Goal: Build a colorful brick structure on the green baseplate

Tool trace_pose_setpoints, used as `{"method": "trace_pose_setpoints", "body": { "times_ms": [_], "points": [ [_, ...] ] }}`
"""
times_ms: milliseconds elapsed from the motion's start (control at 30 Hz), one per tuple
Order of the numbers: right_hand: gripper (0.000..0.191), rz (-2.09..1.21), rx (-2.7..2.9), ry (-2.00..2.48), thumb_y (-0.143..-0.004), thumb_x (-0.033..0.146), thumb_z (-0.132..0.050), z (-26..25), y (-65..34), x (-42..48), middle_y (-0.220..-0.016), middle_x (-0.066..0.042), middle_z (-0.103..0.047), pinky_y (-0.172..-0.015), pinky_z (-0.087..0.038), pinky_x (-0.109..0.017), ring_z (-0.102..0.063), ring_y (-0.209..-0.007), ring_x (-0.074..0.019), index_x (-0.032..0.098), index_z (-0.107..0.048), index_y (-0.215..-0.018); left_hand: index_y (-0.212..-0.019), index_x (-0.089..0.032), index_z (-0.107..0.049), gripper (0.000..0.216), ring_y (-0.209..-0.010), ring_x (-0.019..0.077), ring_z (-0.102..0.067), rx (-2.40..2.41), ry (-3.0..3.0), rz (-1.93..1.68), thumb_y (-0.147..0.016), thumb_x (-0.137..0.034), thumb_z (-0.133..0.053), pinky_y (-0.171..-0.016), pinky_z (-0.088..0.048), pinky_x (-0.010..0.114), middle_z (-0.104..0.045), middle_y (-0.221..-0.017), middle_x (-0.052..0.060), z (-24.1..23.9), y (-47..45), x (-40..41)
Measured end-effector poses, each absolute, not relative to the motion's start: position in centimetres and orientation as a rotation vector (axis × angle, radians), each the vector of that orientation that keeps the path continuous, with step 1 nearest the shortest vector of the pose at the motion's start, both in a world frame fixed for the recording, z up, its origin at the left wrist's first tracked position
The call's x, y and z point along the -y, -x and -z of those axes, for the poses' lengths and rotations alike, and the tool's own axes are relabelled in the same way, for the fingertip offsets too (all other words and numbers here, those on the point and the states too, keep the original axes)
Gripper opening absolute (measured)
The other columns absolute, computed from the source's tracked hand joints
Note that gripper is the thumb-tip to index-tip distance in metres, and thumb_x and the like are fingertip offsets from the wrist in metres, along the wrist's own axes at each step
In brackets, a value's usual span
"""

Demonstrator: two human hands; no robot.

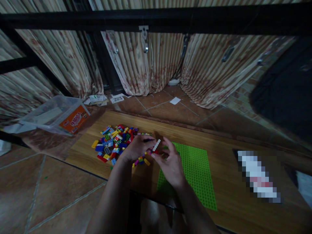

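Pinching brick [156,145]: L hand [137,148], R hand [171,163]

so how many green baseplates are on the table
1. The green baseplate lies flat on the wooden table, right of the loose brick pile, partly under the right hand. No other shows.

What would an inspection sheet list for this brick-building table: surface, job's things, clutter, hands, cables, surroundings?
Surface: wooden tabletop.
Job's things: loose coloured bricks heaped left; green baseplate lying flat right; white brick between the hands.
Clutter: clear plastic box beyond the table's left end.
Fingers: left hand and right hand meet at the white brick; which one grips it is unclear.
Cables: nothing seen.
Surroundings: tiled floor, striped curtains, black frame, paper on the floor.
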State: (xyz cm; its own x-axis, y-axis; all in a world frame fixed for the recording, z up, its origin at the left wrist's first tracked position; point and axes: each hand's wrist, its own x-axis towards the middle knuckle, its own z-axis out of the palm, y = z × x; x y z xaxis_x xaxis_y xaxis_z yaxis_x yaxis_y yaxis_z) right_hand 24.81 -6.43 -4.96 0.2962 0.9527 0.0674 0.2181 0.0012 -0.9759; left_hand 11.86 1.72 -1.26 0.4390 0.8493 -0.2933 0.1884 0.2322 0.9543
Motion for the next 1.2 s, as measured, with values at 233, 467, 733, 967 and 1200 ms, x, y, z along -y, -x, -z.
{"method": "trace_pose_setpoints", "body": {
  "times_ms": [233, 467, 733, 967, 1200],
  "points": [
    [0.038, -0.801, 1.249, 1.29, -0.081, 0.029, -0.063, 4.8, -25.2, 6.3, -0.116, -0.007, -0.062, -0.086, -0.052, -0.034, -0.062, -0.097, -0.0196, 0.025, -0.061, -0.119, -0.078, -0.013, -0.068, 0.029, -0.059, 0.0091, -0.051, -0.878, -1.268, -0.555, -0.07, -0.04, -0.072, -0.055, -0.04, 0.019, -0.062, -0.067, 0.001, 1.7, -12.6, -1.3],
    [0.043, -1.041, 0.998, 1.144, -0.079, 0.035, -0.065, 4.9, -25.0, 6.5, -0.101, -0.003, -0.068, -0.086, -0.053, -0.036, -0.065, -0.09, -0.0176, 0.024, -0.061, -0.12, -0.079, -0.011, -0.069, 0.034, -0.056, 0.0078, -0.053, -0.874, -1.049, -0.602, -0.061, -0.037, -0.081, -0.055, -0.043, 0.018, -0.063, -0.067, 0.002, 1.2, -12.1, -1.3],
    [0.041, -0.762, 1.365, 1.462, -0.075, 0.023, -0.067, 6.6, -25.1, 6.2, -0.112, -0.008, -0.063, -0.085, -0.052, -0.038, -0.062, -0.093, -0.0207, 0.024, -0.063, -0.116, -0.08, -0.01, -0.067, 0.028, -0.057, 0.0068, -0.056, -0.881, -0.873, -0.705, -0.06, -0.023, -0.083, -0.051, -0.045, 0.016, -0.063, -0.072, 0.003, 0.6, -11.1, -1.6],
    [0.058, -0.725, 1.41, 1.505, -0.073, 0.026, -0.07, 5.6, -24.4, 6.2, -0.114, -0.008, -0.06, -0.077, -0.054, -0.035, -0.062, -0.083, -0.0177, 0.025, -0.054, -0.128, -0.084, -0.01, -0.066, 0.035, -0.055, 0.0066, -0.053, -0.885, -0.934, -0.666, -0.059, -0.028, -0.083, -0.046, -0.04, 0.014, -0.059, -0.067, 0.001, 0.8, -10.9, -1.7],
    [0.029, -0.731, 1.245, 1.351, -0.082, 0.03, -0.064, 4.9, -24.9, 6.2, -0.097, -0.004, -0.065, -0.073, -0.05, -0.029, -0.06, -0.077, -0.0142, 0.022, -0.064, -0.11, -0.079, -0.012, -0.063, 0.027, -0.046, 0.0032, -0.039, -0.908, -1.056, -0.578, -0.067, -0.035, -0.074, -0.04, -0.025, 0.013, -0.048, -0.057, -0.004, 1.0, -12.0, -1.2]
  ]
}}
